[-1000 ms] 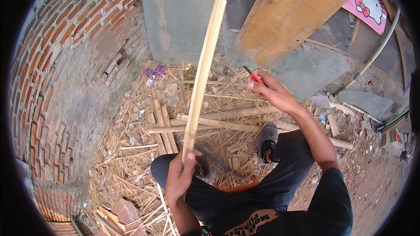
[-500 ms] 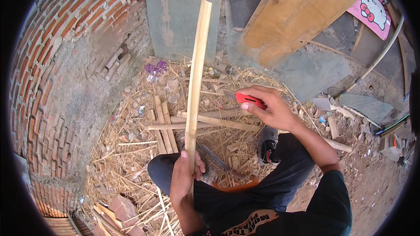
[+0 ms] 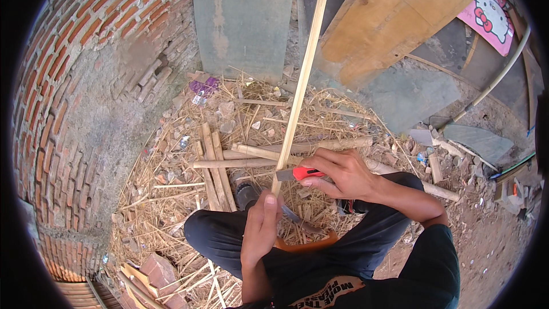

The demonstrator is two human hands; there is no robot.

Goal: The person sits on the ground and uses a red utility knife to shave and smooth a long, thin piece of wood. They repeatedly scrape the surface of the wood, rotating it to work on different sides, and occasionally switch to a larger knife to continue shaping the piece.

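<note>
A long, pale split bamboo strip (image 3: 299,94) stands tilted to the upper right, its lower end gripped by my left hand (image 3: 262,223). My right hand (image 3: 343,176) is closed round the red handle of a utility knife (image 3: 304,173). The knife's flat blade lies against the strip's edge, a little above my left fingers. Below, between my legs, a curved dark blade with an orange handle (image 3: 309,245) rests partly hidden by my clothes.
Several bamboo pieces (image 3: 213,163) lie on straw-covered ground ahead. A brick wall (image 3: 63,103) rises on the left. Boards, among them a grey-green panel (image 3: 243,26) and a brown sheet (image 3: 394,17), lean at the back. Bricks (image 3: 158,272) lie at the lower left.
The bamboo strip has turned edge-on and leans further right. My right hand has brought the knife down and left onto the strip. My left hand has shifted slightly right.
</note>
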